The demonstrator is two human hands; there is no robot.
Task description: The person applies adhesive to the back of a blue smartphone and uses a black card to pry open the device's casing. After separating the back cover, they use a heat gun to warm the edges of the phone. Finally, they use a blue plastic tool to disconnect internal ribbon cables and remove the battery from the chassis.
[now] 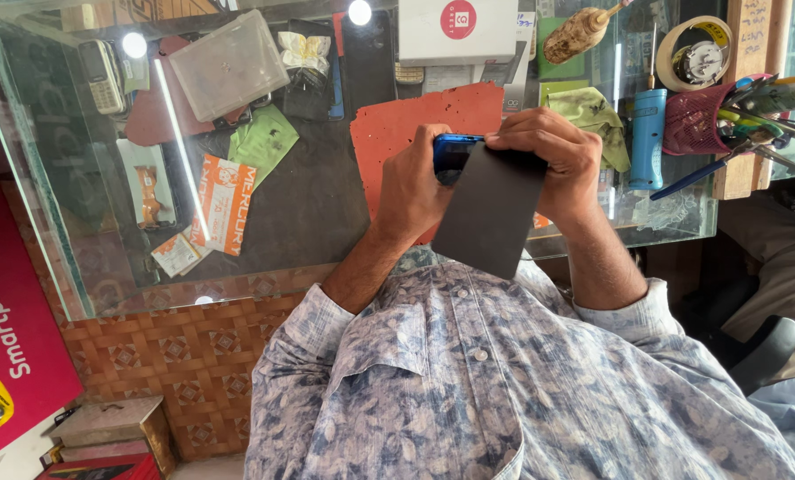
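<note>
I see my left hand [413,182] and right hand [547,153] both clamped around a blue glossy phone [452,151], its dark rectangular panel [489,211] hanging near me.

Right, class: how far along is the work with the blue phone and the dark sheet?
Done: the blue phone is held over the red mat. In hand: the left hand grips the phone, the right hand pinches the dark sheet against it. Left: the sheet hangs free, not flat.
</note>
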